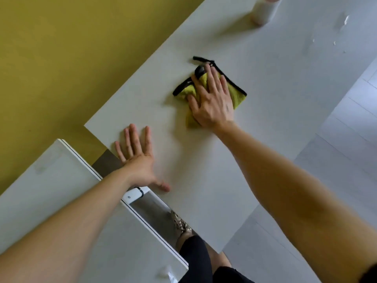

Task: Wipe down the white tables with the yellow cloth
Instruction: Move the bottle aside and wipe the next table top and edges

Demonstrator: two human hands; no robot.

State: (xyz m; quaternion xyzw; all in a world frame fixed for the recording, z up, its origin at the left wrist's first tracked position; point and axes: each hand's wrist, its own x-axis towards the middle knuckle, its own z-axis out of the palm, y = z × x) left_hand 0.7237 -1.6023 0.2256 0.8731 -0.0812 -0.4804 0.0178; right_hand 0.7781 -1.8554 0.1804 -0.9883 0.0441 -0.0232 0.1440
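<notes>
- forearms, bare, both reaching up from the bottom edge: left forearm (61, 231) and right forearm (295, 190).
- left hand (138, 160): flat, palm down on the white table (204, 170) near its left corner, fingers straight and spread, thumb out to the side; it holds nothing.
- right hand (212, 103): palm down on the yellow cloth (186, 91), fingers straight and slightly spread, pressing it to the tabletop; nothing gripped.
- yellow cloth: black-edged, rumpled, lying on the white table towards its middle, mostly under my right hand, with a black loop sticking out past my fingertips.
- second white table (51, 190): lower left, under my left forearm, with a narrow gap between it and the first.
- pale container (262, 11): upright at the far end of the white table, blurred, well apart from the cloth.
- wet droplets (345, 20): on the tabletop just right of the container.
- yellow wall (61, 58): along the table's left side.
- pale floor (336, 160): to the right.
- shoe (181, 223) and black shorts (195, 254): visible below the table edge.
</notes>
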